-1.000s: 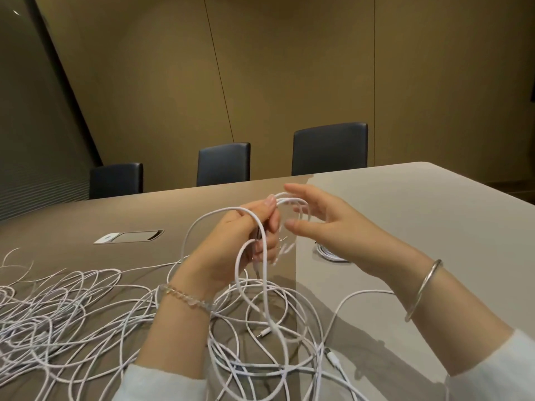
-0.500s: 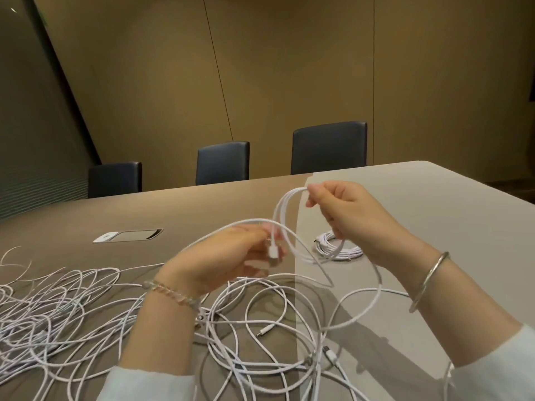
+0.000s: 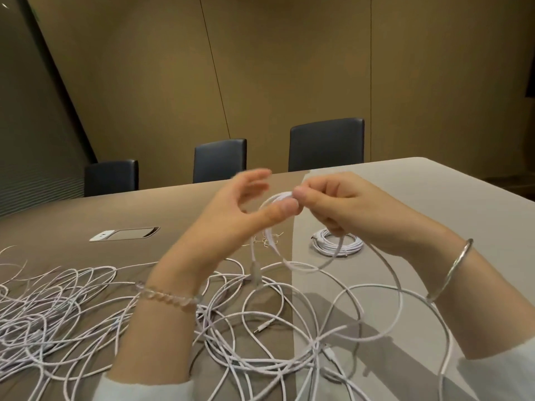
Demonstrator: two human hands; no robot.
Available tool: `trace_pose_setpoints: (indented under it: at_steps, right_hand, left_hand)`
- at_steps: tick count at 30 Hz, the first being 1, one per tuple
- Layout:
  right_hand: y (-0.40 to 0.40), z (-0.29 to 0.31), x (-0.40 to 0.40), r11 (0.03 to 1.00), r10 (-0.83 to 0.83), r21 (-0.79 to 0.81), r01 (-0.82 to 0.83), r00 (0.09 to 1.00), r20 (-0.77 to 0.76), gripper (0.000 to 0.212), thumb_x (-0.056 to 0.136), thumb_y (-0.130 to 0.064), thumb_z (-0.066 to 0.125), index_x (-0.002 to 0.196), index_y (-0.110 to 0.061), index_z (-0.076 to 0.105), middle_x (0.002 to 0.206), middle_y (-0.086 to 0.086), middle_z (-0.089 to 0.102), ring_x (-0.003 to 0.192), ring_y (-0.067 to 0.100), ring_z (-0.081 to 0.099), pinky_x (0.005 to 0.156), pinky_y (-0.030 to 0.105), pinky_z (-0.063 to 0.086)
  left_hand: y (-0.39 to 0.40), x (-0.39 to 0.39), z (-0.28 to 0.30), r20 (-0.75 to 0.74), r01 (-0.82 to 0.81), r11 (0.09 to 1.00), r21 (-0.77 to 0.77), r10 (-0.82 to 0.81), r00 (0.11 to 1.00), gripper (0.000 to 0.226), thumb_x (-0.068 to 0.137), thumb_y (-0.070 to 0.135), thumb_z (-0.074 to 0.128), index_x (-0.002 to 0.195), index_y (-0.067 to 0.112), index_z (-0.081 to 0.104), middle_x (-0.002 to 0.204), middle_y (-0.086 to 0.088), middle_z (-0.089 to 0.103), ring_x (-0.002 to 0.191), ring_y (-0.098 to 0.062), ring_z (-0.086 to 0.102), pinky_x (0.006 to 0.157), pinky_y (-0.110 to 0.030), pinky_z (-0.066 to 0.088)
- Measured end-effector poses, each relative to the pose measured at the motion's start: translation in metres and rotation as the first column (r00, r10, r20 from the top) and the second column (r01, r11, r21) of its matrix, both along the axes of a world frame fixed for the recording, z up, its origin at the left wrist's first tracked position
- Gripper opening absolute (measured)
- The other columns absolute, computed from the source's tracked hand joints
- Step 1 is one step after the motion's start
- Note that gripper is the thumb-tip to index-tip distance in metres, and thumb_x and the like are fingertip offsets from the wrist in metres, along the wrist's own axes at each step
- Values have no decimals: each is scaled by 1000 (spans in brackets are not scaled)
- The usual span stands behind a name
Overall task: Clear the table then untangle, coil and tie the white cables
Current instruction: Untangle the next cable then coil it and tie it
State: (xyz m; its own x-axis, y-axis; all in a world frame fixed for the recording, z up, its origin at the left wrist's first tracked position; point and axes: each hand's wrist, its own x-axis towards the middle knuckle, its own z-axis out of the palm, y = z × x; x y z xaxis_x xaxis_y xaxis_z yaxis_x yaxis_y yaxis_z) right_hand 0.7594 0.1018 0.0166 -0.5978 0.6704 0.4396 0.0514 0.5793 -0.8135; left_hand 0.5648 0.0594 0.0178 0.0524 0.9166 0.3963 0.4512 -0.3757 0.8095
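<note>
Right hand (image 3: 341, 204) grip narrow, thumb and curled fingers pinched on the top of a small loop of white cable (image 3: 292, 264). Loop hung down and toward the left from that pinch, plane roughly upright, bottom arc just above the desk (image 3: 434, 198). Left hand (image 3: 231, 215) grip wide, fingers spread and motion-blurred, thumb tip touching or just beside the right thumb at the loop's top; cannot tell whether it pressed the cable. Held nothing, by the look of it. From the loop, free run trailed down past a connector sleeve (image 3: 256, 272) into the loose tangle of white cables (image 3: 58, 308) spread on the desk under and to the left of both forearms, more loops near the right wrist. Slack therefore lay below and left of the pinch, nearer the left hand: probably the left hand to fetch the next turn and bring it up to the right. Judged step: coiling one cable, only a turn or two made, tying not yet done. Risk judged: trailing run crossed other strands in the tangle, likely to snag when pulled. One finished coil (image 3: 337, 243) flat on the desk beyond the right hand, well apart from the tangle. Small scrap of thin wire ties (image 3: 269, 238) on the desk behind the loop, blurred. Flush desk power hatch (image 3: 124, 234) far left. Three dark chairs (image 3: 326, 144) at the far edge. Bracelet on each wrist.
</note>
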Motion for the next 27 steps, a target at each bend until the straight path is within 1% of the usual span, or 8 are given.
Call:
trace_pose_setpoints:
  at_steps: [3,6,9,13,17,19,22,27]
  right_hand:
    - [-2,-2,-5,998,59,-10,-60,998,-16,29,93,-38,53,74,-20,64,52,-11,42,46,3,35,44,15,33]
    - [3,-6,-7,995,58,-81,-65,995,-79,32,87,-43,57,89,-11,63,55,-11,48,48,5,41,47,16,37]
    - [9,-11,-9,992,-20,-125,10,997,-75,51,75,-51,65,114,-18,60,80,-4,68,69,10,63,65,23,52]
    - [17,-19,-7,971,-161,-130,202,949,272,89,59,-74,62,135,-31,43,116,-13,61,102,6,63,90,29,51]
    - [18,-24,-13,941,13,-328,82,960,279,82,66,-84,47,116,-20,62,106,-5,73,100,12,68,99,40,49]
    - [17,-28,-15,926,172,-372,-71,954,246,66,76,-74,57,111,-19,68,107,-4,73,104,13,68,101,37,46]
    - [15,-41,-21,920,326,-329,-213,881,342,31,92,-27,64,121,-15,65,117,-3,71,112,10,64,99,24,47]
    - [15,-57,-32,919,351,-308,-245,863,364,28,99,-3,49,124,-2,62,113,10,71,104,18,67,97,21,48]
  left_hand:
    - [-3,4,-3,52,227,961,-157,-222,974,42,77,58,70,77,16,72,71,-5,70,70,-20,70,82,-36,53]
    - [-2,6,-6,359,417,884,-210,-327,874,45,87,44,61,53,15,54,41,3,38,35,-10,40,54,-30,51]
    - [1,1,-3,549,437,879,-189,-274,789,47,92,37,54,50,19,42,45,7,22,36,-5,19,38,-17,27]
    - [5,-22,-1,739,311,948,-63,-165,653,43,91,30,50,52,19,35,54,5,8,44,-9,4,38,-20,11]
    - [8,-48,-4,822,121,992,47,-107,559,48,100,27,41,52,20,38,47,8,18,45,-9,5,36,-18,13]
    - [8,-60,-6,856,68,994,79,-103,506,51,102,28,39,52,20,40,45,9,22,43,-7,7,35,-17,15]
    - [7,-75,-8,886,21,995,102,-100,452,52,103,30,37,52,21,41,44,10,24,35,-6,17,34,-16,19]
    - [2,-85,-6,902,-16,989,150,-130,412,51,103,30,38,53,21,42,44,10,24,35,-7,20,36,-17,21]
